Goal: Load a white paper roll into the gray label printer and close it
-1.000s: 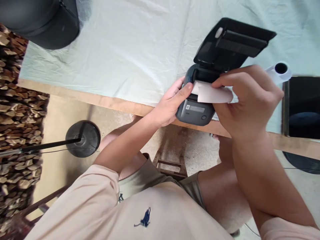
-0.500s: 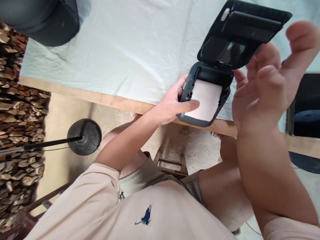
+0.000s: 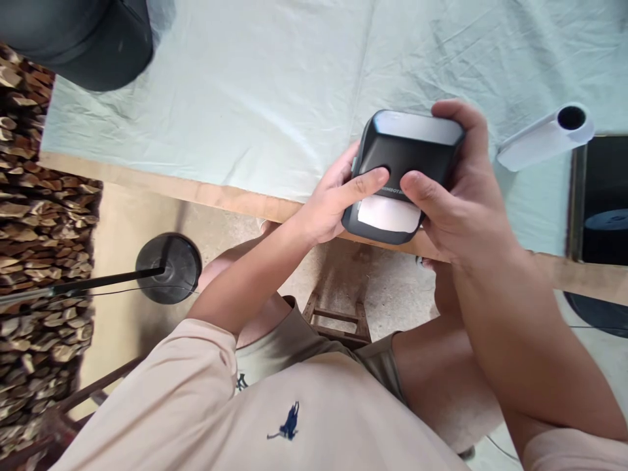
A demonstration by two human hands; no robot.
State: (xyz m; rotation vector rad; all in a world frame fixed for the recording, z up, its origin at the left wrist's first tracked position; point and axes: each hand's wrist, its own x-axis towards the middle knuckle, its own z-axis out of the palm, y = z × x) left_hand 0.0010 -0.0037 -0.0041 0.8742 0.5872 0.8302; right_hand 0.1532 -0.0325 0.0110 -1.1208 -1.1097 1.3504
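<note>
A small black label printer (image 3: 407,147) sits at the near edge of the table, its lid down. A strip of white paper (image 3: 389,214) pokes out of its front slot. My left hand (image 3: 333,203) grips the printer's left side, thumb laid on the lid. My right hand (image 3: 458,190) wraps the right side, fingers over the far edge and thumb pressing the lid beside the left thumb. A white paper roll (image 3: 542,136) lies on the cloth to the right, apart from both hands.
The table (image 3: 196,190) is covered by a pale cloth (image 3: 235,85). A dark round object (image 3: 88,39) stands at the far left corner. A black item (image 3: 603,196) lies at the right edge. Stacked firewood (image 3: 34,229) and a black stand base (image 3: 169,268) are on the floor to the left.
The printer's lid, open before, is now shut. My right hand let go of the paper, rose, then came down onto the lid. Paper now shows only at the slot.
</note>
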